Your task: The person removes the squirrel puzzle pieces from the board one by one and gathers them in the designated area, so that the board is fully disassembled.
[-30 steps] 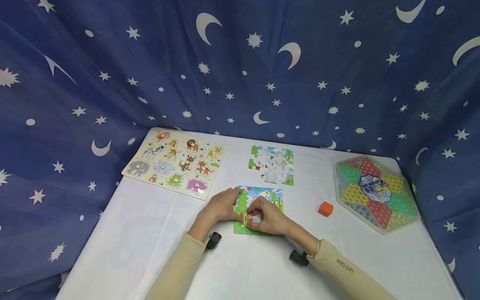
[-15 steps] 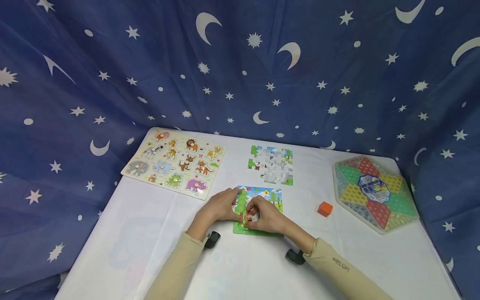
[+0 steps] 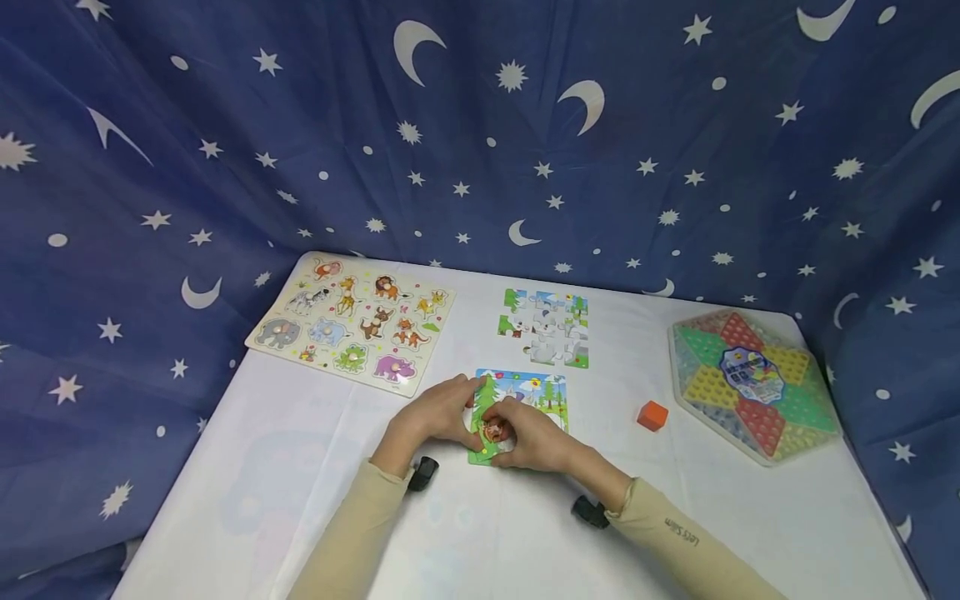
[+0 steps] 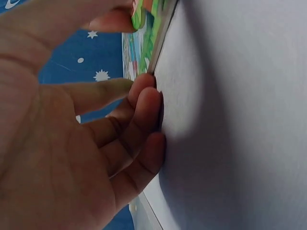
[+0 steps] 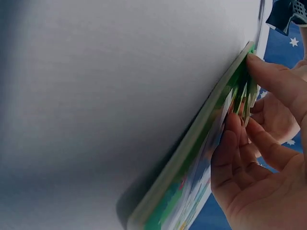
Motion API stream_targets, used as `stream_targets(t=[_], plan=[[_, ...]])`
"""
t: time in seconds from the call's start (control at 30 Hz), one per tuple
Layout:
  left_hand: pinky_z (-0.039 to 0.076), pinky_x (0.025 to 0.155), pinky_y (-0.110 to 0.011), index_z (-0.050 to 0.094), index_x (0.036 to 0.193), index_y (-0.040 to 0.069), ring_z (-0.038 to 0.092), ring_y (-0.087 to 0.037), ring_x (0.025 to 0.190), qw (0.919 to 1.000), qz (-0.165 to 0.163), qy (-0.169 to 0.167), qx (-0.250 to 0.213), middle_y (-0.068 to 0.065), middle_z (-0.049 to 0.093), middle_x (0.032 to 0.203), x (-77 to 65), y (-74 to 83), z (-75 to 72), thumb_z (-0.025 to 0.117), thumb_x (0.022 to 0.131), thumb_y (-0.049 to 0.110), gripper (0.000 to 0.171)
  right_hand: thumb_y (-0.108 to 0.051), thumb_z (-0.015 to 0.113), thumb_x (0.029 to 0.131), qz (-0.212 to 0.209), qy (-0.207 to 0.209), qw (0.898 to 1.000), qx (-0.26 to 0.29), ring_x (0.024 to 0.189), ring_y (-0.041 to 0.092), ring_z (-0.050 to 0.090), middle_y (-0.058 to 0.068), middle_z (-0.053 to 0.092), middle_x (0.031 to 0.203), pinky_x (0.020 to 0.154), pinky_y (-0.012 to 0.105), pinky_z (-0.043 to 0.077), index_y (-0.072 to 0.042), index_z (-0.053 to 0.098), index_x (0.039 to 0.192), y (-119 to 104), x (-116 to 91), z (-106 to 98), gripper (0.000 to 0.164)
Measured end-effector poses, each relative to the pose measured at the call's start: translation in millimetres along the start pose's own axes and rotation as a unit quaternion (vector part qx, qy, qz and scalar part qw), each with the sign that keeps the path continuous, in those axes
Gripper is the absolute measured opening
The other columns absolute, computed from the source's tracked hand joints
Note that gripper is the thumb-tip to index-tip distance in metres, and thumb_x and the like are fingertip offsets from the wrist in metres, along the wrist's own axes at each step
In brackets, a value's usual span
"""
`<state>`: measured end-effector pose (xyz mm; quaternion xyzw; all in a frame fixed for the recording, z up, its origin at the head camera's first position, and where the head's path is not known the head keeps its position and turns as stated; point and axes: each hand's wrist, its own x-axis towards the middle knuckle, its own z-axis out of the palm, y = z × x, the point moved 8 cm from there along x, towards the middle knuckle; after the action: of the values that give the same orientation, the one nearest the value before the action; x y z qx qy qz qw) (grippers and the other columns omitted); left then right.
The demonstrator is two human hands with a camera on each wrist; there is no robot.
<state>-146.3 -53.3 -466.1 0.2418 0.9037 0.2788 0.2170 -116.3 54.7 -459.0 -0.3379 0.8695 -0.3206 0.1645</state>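
In the head view a jigsaw puzzle board (image 3: 555,398) with a forest picture and a green border lies on the white table. My left hand (image 3: 438,414) grips its left edge, the fingertips down against the table in the left wrist view and the thumb reaching over the board. My right hand (image 3: 542,440) pinches a puzzle piece (image 3: 492,430) with a small reddish-brown animal at the board's lower left. From the right wrist, the piece looks tilted up from the board, and the right thumb touches the board's green border. My right fingers hide part of the picture.
Beyond the board lies a group of joined puzzle pieces (image 3: 551,329). An animal peg puzzle (image 3: 360,350) sits at the left back. On the right are an orange cube (image 3: 652,416) and a hexagonal game box (image 3: 720,358). A blue starry curtain (image 3: 480,150) hangs behind the table.
My right hand has shifted slightly left and towards the table's front, its thumb now at the board's lower border. The animal piece shows more plainly. My left hand has stayed at the left edge.
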Motion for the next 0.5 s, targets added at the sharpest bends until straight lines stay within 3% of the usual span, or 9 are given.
stream_targets(t=[0.2,0.5], plan=[[0.045,0.078,-0.032,0.039,0.149,0.001,0.046,-0.015,0.083,0.9997,0.014,-0.009,0.017,-0.003,0.050,0.095,-0.8,1.6,-0.2,0.093,0.063,0.033,0.106,-0.021,0.089,0.072,0.019,0.008,0.999,-0.026,0.083,0.011,0.054,-0.002,0.059,0.095,0.072,0.025,0.048,-0.007,0.067,0.108,7.0,0.0,-5.4,0.044],[0.047,0.087,-0.034,0.040,0.148,0.001,0.047,-0.016,0.086,0.9994,-0.003,-0.012,0.031,-0.002,0.050,0.098,3.3,-0.3,0.5,0.094,0.063,0.030,0.105,-0.023,0.090,0.071,0.062,0.050,0.996,-0.049,0.078,0.014,0.051,0.002,0.057,0.095,0.067,0.027,0.046,-0.005,0.069,0.108,30.5,0.4,-30.4,0.046]])
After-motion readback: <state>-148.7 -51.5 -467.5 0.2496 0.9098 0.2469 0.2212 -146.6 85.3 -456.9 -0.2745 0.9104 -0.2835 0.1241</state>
